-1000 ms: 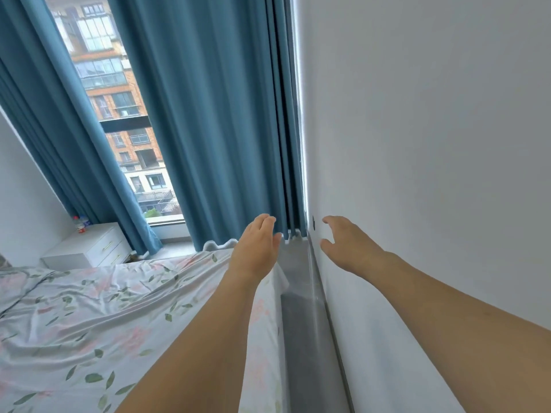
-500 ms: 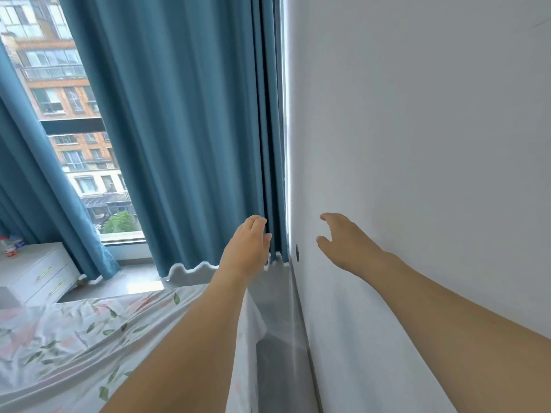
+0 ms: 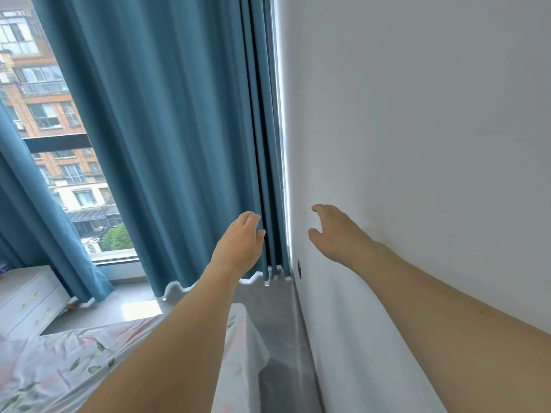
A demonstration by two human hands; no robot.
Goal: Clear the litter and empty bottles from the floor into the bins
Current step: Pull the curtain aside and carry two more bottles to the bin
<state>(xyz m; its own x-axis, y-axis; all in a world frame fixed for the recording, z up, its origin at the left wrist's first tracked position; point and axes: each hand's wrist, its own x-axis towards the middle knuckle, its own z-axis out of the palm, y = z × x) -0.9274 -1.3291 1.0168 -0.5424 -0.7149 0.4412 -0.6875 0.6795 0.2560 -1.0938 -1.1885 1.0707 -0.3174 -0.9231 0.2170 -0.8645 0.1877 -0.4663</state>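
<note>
Plainly, step: searching, as I judged; no litter, bottles or bins showed anywhere in frame.
Drawers (image 3: 28, 296): lower left, beside the bed (image 3: 59, 362).
Curtain (image 3: 179, 138): centre, hem just above the floor (image 3: 280, 329).
Left hand (image 3: 238, 245): loose-fingered, empty, before the curtain.
Right hand (image 3: 337, 234): spread, empty, near the wall (image 3: 417, 114).
Room: narrow floor strip between bed and wall.
Next: probably look down along that strip.

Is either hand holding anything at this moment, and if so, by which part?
Nothing is held. The left hand and right hand both reach forward with relaxed fingers, in front of the blue curtain and white wall.
</note>
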